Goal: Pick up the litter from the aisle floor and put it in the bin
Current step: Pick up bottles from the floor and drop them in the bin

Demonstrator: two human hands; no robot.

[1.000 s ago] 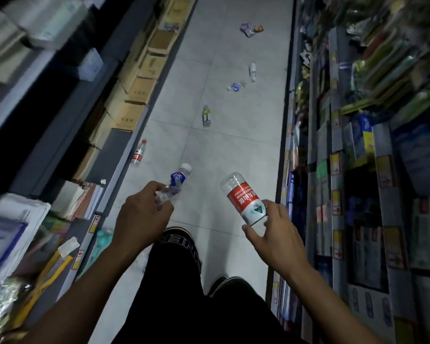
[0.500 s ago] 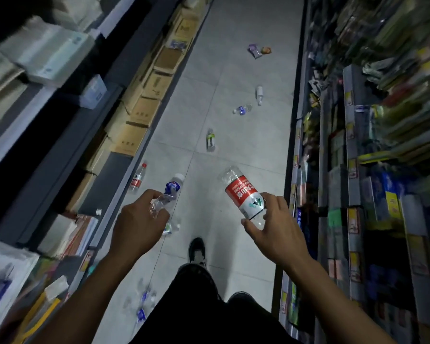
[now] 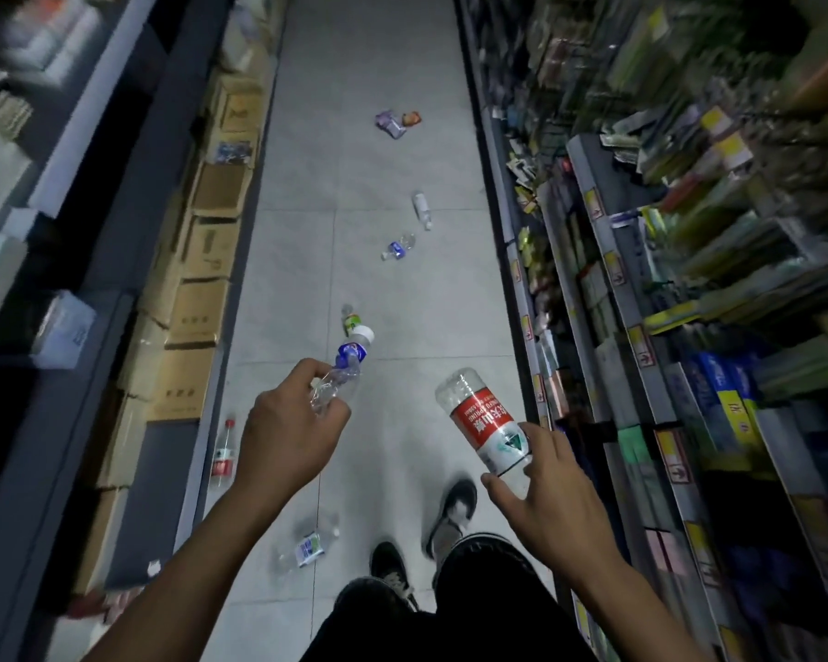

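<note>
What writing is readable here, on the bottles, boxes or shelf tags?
Red-label bottle in the right hand: white Chinese characters, too blurred to quote.
Blue-label bottle in the left hand: unreadable.
Cardboard boxes: print too small.
Shelf tags: blurred.

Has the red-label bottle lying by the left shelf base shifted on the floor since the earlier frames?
No. The red-label bottle lies beside the same dark shelf base; only the camera advanced.
</note>
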